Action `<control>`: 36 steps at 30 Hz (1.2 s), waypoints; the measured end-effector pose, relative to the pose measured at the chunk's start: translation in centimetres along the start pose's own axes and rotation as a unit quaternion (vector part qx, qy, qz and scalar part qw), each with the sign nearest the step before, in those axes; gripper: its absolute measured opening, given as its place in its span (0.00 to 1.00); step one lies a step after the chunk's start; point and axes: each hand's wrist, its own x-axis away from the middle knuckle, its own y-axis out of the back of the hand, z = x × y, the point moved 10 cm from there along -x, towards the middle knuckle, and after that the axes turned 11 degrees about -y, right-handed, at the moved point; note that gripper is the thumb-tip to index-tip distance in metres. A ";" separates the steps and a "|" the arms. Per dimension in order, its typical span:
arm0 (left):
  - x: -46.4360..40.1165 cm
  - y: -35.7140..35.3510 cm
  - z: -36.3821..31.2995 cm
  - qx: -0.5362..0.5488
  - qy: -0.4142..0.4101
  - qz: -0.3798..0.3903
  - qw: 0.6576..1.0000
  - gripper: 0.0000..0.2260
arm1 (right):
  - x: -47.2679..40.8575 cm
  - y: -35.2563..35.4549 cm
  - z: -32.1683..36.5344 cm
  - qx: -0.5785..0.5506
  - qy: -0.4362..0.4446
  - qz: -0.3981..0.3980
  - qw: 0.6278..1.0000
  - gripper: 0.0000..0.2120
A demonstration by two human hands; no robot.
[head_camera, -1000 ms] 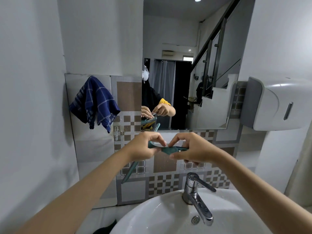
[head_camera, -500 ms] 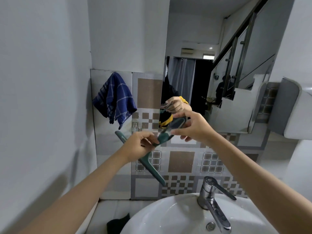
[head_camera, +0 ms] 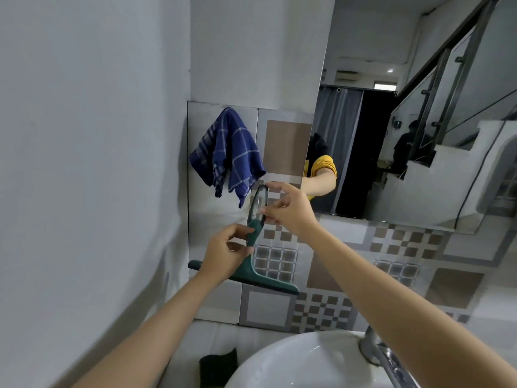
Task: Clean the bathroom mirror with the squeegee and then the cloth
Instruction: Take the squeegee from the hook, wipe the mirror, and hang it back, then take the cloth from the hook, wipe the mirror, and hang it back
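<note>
A dark green squeegee (head_camera: pixel 253 271) is held upright in front of the tiled wall, blade at the bottom, looped handle at the top. My left hand (head_camera: pixel 228 252) grips its stem just above the blade. My right hand (head_camera: pixel 289 211) pinches the looped handle end near the top. A blue checked cloth (head_camera: pixel 228 155) hangs on the tiles just above and left of the handle. The mirror (head_camera: pixel 405 107) fills the upper right and reflects my arm in a yellow sleeve.
A white basin (head_camera: pixel 293 362) sits below with a chrome tap (head_camera: pixel 377 354) at its right. A dark object (head_camera: pixel 218 365) lies on the ledge left of the basin. A plain wall closes the left side.
The squeegee has turned from slanted to upright with its blade down and moved left toward the cloth. My view has swung left; the tap sits at the frame's lower right.
</note>
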 end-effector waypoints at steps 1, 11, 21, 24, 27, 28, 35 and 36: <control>0.1 0.1 0.6 0.006 0.012 -0.005 1.000 0.13 | -0.3 -0.3 -0.3 0.010 -0.005 -0.001 1.000 0.27; 1.8 -1.1 5.2 0.017 0.064 0.012 0.998 0.15 | -1.6 -3.1 -4.9 0.073 -0.058 0.021 0.995 0.29; -1.3 4.2 -2.1 -0.048 -0.048 -0.118 0.991 0.08 | -0.1 1.1 3.2 0.032 0.114 -0.163 0.980 0.08; -2.6 6.2 -4.5 0.035 -0.033 -0.206 0.977 0.09 | 0.0 2.3 8.0 0.021 0.191 -0.205 0.960 0.06; -4.1 5.6 -5.4 0.115 0.010 -0.195 0.974 0.10 | -1.0 2.7 12.1 0.034 0.226 -0.202 0.952 0.08; -4.5 5.3 -5.6 0.121 0.012 -0.182 0.976 0.11 | -1.7 2.5 13.1 0.044 0.226 -0.186 0.955 0.09; -6.2 3.5 -7.1 0.121 0.012 -0.119 0.985 0.27 | -5.4 -1.0 15.4 0.135 0.168 -0.047 0.975 0.17; -6.3 3.6 -7.2 0.118 0.012 -0.120 0.986 0.28 | -5.5 -1.3 15.6 0.142 0.169 -0.042 0.974 0.17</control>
